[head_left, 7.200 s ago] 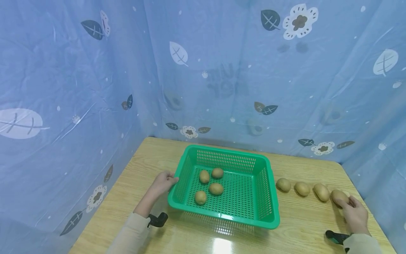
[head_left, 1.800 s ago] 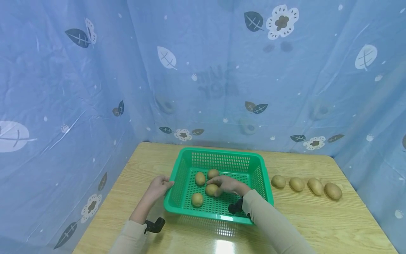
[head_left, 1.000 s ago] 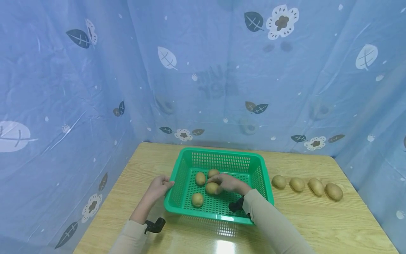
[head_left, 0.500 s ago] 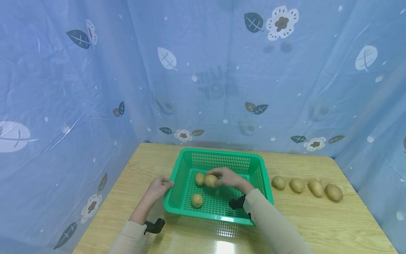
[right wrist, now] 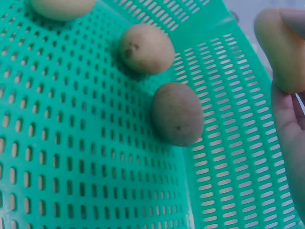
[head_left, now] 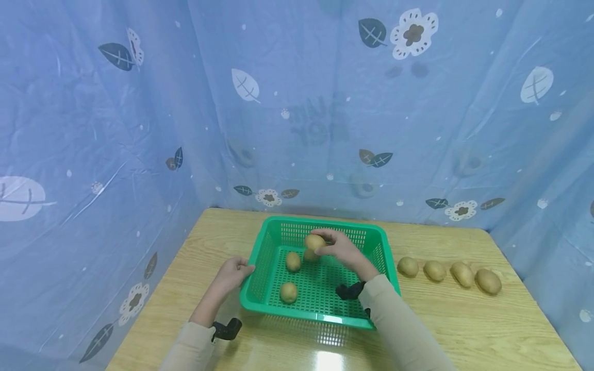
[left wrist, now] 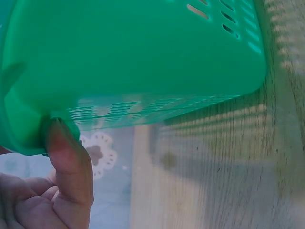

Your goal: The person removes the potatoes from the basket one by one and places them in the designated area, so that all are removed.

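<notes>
In the head view, the right hand (head_left: pixel 342 248) pinches a raised potato (head_left: pixel 314 242) over the green basket (head_left: pixel 278 307), where three potatoes (head_left: pixel 293 262) lie; four more potatoes (head_left: pixel 435 270) line the table (head_left: pixel 464 324). In the left wrist view, the left hand (left wrist: pixel 66 195) grips the basket's rim. In the right wrist view, the held potato is apart from those inside, seemingly midway, neither settled nor in the row
</notes>
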`<state>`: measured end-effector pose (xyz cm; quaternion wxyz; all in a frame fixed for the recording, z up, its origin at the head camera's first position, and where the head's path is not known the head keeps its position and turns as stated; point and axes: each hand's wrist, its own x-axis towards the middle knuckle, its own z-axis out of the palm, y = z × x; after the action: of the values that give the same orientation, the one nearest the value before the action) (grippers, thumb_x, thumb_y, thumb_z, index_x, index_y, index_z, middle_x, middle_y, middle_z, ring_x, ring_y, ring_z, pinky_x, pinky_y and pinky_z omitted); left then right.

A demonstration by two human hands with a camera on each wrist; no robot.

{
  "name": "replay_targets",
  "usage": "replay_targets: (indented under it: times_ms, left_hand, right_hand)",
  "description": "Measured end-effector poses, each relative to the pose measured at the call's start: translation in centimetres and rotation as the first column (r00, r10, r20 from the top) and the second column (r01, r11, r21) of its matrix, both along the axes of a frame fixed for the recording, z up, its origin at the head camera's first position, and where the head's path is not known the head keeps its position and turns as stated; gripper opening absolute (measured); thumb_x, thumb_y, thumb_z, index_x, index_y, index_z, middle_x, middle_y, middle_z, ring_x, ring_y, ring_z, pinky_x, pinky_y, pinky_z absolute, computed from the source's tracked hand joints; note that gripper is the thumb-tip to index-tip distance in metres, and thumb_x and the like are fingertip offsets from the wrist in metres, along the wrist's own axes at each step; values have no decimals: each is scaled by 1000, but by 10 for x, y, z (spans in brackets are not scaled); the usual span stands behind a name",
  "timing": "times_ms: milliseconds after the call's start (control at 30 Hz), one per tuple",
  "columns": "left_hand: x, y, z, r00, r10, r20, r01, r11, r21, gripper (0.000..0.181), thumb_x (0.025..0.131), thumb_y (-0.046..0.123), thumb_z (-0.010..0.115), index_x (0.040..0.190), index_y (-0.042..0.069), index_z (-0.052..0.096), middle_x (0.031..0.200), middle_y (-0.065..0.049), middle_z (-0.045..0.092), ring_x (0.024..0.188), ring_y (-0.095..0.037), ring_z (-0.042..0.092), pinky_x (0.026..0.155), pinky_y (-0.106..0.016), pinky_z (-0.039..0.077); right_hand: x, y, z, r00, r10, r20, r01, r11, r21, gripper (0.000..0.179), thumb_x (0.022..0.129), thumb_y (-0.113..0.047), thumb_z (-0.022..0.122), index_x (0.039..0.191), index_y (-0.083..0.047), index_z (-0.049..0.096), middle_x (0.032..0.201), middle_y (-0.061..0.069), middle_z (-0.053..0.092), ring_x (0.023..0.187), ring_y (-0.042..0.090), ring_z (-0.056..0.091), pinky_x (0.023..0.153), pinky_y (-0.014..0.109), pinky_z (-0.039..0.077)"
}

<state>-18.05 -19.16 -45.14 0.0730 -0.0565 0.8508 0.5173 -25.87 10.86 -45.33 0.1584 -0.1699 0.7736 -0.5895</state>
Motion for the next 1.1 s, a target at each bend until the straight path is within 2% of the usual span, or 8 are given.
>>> replay_targets:
  times_ms: [133, 400, 567, 667, 800, 933, 1100]
  left_hand:
    - [1, 0, 0, 1000, -2, -4, 2, 1000, 3, 26, 96, 15, 54, 108, -8, 57, 88, -15, 65, 74, -17, 62, 66, -30, 53]
    - [3, -1, -2, 1000, 5, 0, -5, 1000, -1, 27, 95, 16, 55, 108, -8, 57, 89, -15, 64, 75, -18, 62, 66, -30, 54]
    - [1, -2, -1, 999, -33, -34, 33, 999, 8, 28, 96, 16, 54, 107, -9, 56, 86, -14, 64, 73, -17, 62, 64, -29, 54]
    - [1, -1, -2, 999, -31, -36, 31, 999, 7, 28, 96, 16, 53, 107, -9, 56, 85, -14, 64, 73, -17, 61, 64, -29, 54]
    - [0, 0, -4, 1000, -11, -17, 11, 1000, 9, 25, 96, 14, 54, 107, -8, 57, 86, -14, 65, 74, -17, 62, 64, -30, 54]
    - [0, 0, -4, 1000, -6, -11, 6, 1000, 0, 25, 95, 13, 54, 108, -8, 57, 85, -14, 65, 72, -17, 63, 64, -31, 55]
    - [0, -1, -2, 1000, -6, -16, 6, 1000, -9, 26, 96, 14, 53, 109, -9, 57, 86, -14, 65, 73, -18, 63, 64, -31, 55]
  right_hand:
    - [2, 3, 6, 999, -43, 28, 46, 995, -85, 55, 86, -12, 68, 138, -13, 48, 138, 12, 49, 121, 32, 51, 98, 57, 41]
    - [6, 8, 14, 997, -81, -9, 79, 985, -156, 60, 86, -14, 69, 141, -12, 45, 142, 12, 45, 123, 33, 50, 96, 47, 47]
    - [8, 14, 24, 993, -115, -23, 108, 974, -200, 61, 85, -16, 70, 141, -14, 45, 142, 11, 44, 123, 32, 50, 99, 55, 42]
    - [10, 18, 31, 992, -124, -30, 115, 969, -220, 60, 85, -15, 71, 140, -15, 46, 143, 11, 43, 124, 33, 49, 100, 57, 40]
    - [16, 26, 39, 989, -138, -50, 125, 969, -213, 61, 85, -16, 70, 141, -15, 45, 144, 11, 42, 120, 28, 52, 98, 52, 44]
    - [22, 37, 47, 982, -162, -98, 137, 966, -219, 62, 86, -14, 70, 142, -9, 43, 140, 11, 46, 111, 15, 57, 92, 39, 50]
    - [28, 56, 60, 967, -186, -174, 137, 956, -260, 58, 88, -8, 66, 140, -3, 42, 128, -1, 53, 104, 7, 60, 83, 26, 53]
